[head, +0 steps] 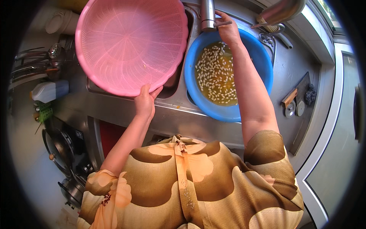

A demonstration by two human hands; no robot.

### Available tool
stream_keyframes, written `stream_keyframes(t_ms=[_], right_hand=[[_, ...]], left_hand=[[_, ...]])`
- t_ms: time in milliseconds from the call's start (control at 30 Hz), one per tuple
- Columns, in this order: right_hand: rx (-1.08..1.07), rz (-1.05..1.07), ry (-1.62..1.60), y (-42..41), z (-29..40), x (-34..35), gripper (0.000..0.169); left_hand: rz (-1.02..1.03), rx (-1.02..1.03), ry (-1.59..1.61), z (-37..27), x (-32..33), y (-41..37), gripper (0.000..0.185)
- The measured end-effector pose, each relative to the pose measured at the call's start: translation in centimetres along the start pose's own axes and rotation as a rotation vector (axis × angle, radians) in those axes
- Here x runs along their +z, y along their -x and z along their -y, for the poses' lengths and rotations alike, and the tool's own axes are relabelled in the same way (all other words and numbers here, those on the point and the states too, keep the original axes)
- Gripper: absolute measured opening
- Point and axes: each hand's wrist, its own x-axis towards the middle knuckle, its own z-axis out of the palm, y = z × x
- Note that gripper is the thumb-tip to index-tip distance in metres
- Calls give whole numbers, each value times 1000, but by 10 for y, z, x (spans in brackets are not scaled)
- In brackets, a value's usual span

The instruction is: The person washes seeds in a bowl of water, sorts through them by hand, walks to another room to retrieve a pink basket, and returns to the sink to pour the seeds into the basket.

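Note:
My left hand [144,103] grips the near rim of a large pink plastic colander [128,37], tilted over the left sink basin [171,88]. One small pale bit clings to its mesh. My right hand [229,32] is at the metal faucet [208,14], beside its thin lever [223,23]; the faucet partly hides the fingers, so their grip is unclear. Under that arm, a blue plastic basin [197,97] sits over the right side of the sink. Many pale seeds, apparently pumpkin seeds [213,68], lie in its yellowish-orange liquid. My forearm covers part of the basin.
On the right counter are a cleaver [290,98], a dark scrubber [310,94] and round lids [290,109]. Ladles and utensils [54,51], a plastic bottle [50,91] and a lidded pan [57,146] stand left. A steel countertop edge [194,126] runs before me.

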Motion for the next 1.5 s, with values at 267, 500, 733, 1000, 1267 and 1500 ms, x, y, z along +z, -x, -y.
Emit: stream_keyframes(t_ms=[267, 500, 733, 1000, 1267, 1500], right_hand=[[20, -260, 78, 66, 31, -37, 23], [211, -525, 393, 210, 39, -101, 32], [654, -516, 259, 288, 27, -122, 35], [934, -297, -568, 309, 57, -97, 34], [1085, -340, -752, 289, 43, -93, 34], [1031, -288, -791, 293, 34, -98, 16]], left_hand=[[-5, 18, 47, -11, -26, -6, 21], [21, 45, 67, -45, -46, 8, 22], [11, 97, -5, -74, -44, 18, 20], [74, 5, 7, -79, -47, 19, 18], [38, 1, 2, -83, -57, 27, 20], [21, 44, -12, -81, -49, 46, 22]])
